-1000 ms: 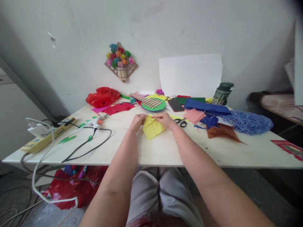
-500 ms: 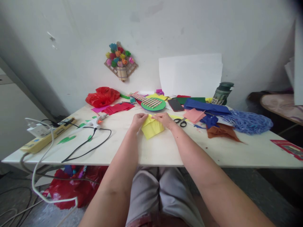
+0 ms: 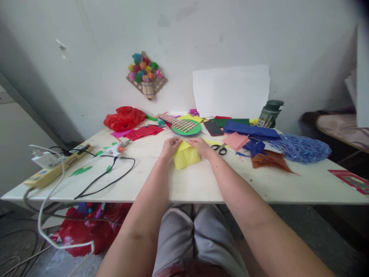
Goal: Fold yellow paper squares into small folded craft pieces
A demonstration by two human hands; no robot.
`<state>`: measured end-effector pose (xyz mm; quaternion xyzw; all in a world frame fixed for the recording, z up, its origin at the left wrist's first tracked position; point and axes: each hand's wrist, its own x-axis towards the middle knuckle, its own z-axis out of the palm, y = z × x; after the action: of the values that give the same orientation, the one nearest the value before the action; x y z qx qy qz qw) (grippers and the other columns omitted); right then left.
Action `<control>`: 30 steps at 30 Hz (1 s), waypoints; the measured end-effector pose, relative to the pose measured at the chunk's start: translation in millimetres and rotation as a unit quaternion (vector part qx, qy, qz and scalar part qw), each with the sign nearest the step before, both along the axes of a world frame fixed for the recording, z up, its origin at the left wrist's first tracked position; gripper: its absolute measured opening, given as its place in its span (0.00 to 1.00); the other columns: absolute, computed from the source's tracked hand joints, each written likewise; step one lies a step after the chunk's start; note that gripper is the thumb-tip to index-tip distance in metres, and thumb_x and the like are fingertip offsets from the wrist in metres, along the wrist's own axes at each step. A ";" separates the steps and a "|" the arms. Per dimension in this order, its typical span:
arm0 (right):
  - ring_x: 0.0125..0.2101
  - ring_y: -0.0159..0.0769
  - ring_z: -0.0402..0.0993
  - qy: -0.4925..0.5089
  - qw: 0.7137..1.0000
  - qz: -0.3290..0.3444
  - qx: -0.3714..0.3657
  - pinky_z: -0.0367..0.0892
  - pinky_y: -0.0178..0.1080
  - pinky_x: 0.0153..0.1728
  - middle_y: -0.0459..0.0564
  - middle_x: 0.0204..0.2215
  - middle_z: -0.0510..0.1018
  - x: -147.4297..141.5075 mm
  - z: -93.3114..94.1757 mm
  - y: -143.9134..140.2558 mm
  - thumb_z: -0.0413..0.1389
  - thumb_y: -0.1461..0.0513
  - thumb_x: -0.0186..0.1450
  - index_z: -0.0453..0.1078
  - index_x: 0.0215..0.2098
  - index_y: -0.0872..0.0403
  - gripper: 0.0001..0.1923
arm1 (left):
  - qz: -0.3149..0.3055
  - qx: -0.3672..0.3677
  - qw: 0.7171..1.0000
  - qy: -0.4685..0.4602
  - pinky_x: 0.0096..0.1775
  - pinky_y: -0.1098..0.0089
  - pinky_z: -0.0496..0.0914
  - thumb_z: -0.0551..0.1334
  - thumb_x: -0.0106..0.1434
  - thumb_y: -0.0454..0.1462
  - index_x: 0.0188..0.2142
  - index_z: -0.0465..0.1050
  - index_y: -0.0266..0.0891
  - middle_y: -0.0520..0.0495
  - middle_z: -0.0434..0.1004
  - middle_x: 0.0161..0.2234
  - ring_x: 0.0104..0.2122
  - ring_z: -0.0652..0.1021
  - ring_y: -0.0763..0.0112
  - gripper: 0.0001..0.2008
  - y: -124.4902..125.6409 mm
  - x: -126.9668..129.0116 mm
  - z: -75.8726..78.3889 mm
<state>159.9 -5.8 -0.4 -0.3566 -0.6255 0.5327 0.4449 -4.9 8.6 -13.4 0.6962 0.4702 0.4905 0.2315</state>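
A creased piece of yellow paper [image 3: 186,157] hangs between my two hands, just above the middle of the white table. My left hand [image 3: 170,148] pinches its upper left edge, and my right hand [image 3: 199,146] grips the upper right edge with fingers closed. The fingertips partly cover the paper's top. Right behind the hands lies a round green board [image 3: 186,128] with a lattice of thin sticks. Black-handled scissors [image 3: 219,149] rest close to my right hand, beside a strip of yellow paper.
To the left are a glue gun [image 3: 117,149] with a looped black cord and a yellow power strip [image 3: 53,169]. Red paper [image 3: 145,132] lies behind. Rightward sit a phone [image 3: 213,128], salmon paper [image 3: 236,141], brown paper [image 3: 269,161], blue cord [image 3: 305,148] and a green bottle [image 3: 270,114].
The yellow paper's lower part has shifted slightly, and its surface looks smoother. Both hands stay in nearly the same place, still gripping it.
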 end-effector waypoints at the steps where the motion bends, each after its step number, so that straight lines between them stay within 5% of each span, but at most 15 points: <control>1: 0.24 0.31 0.68 0.003 1.000 0.005 -0.008 0.63 0.33 0.26 0.48 0.25 0.74 0.3 -1.1 0.6 0.55 0.54 0.52 0.70 0.31 0.58 0.16 | -0.005 -0.001 1.000 -0.002 0.22 0.77 0.57 0.55 0.52 0.47 0.27 0.69 0.35 0.52 0.66 0.19 0.20 0.65 0.77 0.16 -0.7 0.4 0.5; 16: 0.18 0.29 0.64 -0.036 0.998 -0.046 0.024 0.59 0.32 0.20 0.43 0.14 0.68 -0.3 0.1 -0.6 0.57 0.55 0.47 0.66 0.18 0.58 0.13 | 0.021 -0.021 1.000 0.004 0.21 0.76 0.54 0.58 0.49 0.43 0.24 0.71 0.37 0.53 0.64 0.15 0.20 0.64 0.75 0.11 -9.1 3.1 8.9; 30: 0.18 0.29 0.65 -0.035 0.998 -0.043 0.037 0.60 0.32 0.20 0.45 0.17 0.71 -2.1 -0.2 -0.4 0.56 0.56 0.50 0.68 0.21 0.58 0.12 | -0.018 -0.060 0.995 -0.073 0.18 0.77 0.54 0.60 0.47 0.46 0.24 0.66 0.36 0.55 0.63 0.14 0.15 0.64 0.79 0.15 -10.0 6.9 5.9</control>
<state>157.8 -6.2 -0.6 -0.3849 -0.6441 0.4766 0.4580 2.0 -1.4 -7.5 0.6519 0.4681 0.5068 0.3149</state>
